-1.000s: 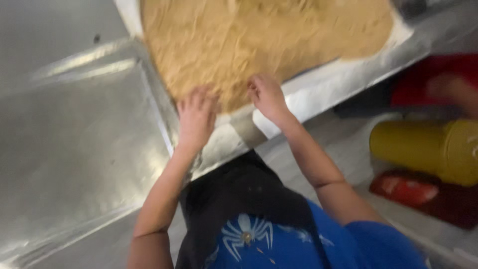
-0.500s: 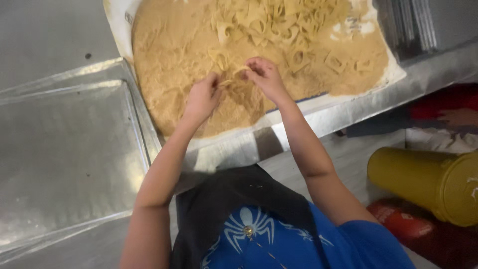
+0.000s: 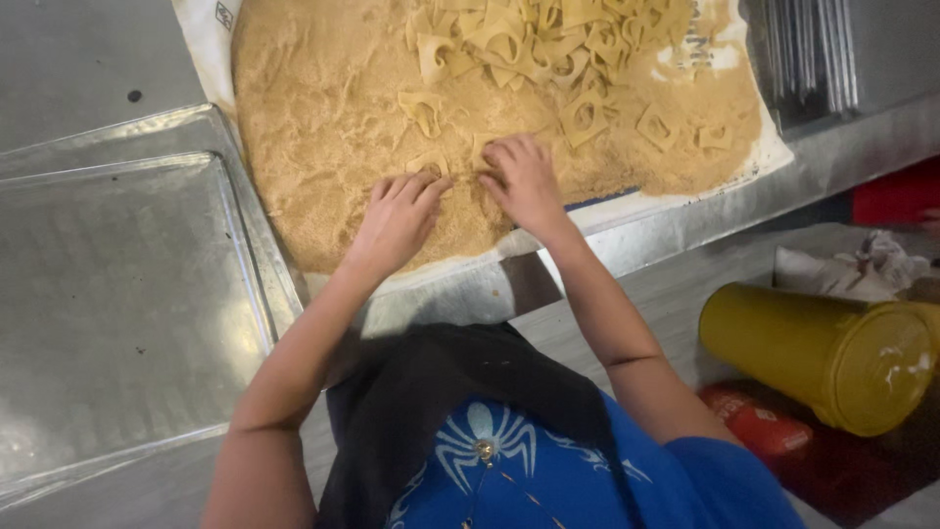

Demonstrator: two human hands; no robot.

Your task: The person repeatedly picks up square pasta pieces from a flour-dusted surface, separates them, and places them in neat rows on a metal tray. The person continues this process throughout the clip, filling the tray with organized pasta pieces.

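Note:
A wide bed of tan crumbs (image 3: 323, 127) covers a white sheet (image 3: 211, 39) on the steel counter. Several flat, square dough pieces with cut-out centres (image 3: 548, 49) lie heaped at its far right. My left hand (image 3: 397, 220) rests palm down on the crumbs, fingertips at a small dough piece (image 3: 428, 165). My right hand (image 3: 524, 181) lies right beside it, fingers bent onto another piece (image 3: 487, 147) half buried in crumbs. I cannot tell whether either hand pinches a piece.
An empty metal tray (image 3: 127, 294) sits to the left of the crumbs. A yellow cylindrical container (image 3: 822, 353) lies on its side at the lower right, above a red object (image 3: 759, 426). Metal rods (image 3: 813, 54) lie at the top right.
Both hands have moved farther into the crumbs, from the near edge toward the dough pieces. The view has shifted so more of the heap shows.

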